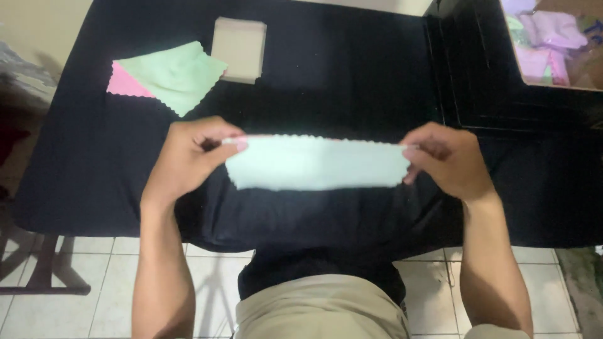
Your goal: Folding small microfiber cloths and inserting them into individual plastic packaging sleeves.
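I hold a pale mint-green cloth (317, 163) with zigzag-cut edges stretched flat between both hands above the table's near edge. My left hand (188, 157) pinches its upper left corner. My right hand (449, 160) pinches its upper right corner. A thin pink edge shows along the cloth's top. The cloth hangs over the black tablecloth (352, 81).
At the back left of the table lie a green cloth (176, 74) on top of a pink cloth (125, 83). Beside them sits a beige square stack (239, 49). A box with pink and purple cloths (553, 41) stands at the back right. White floor tiles (94, 276) lie below.
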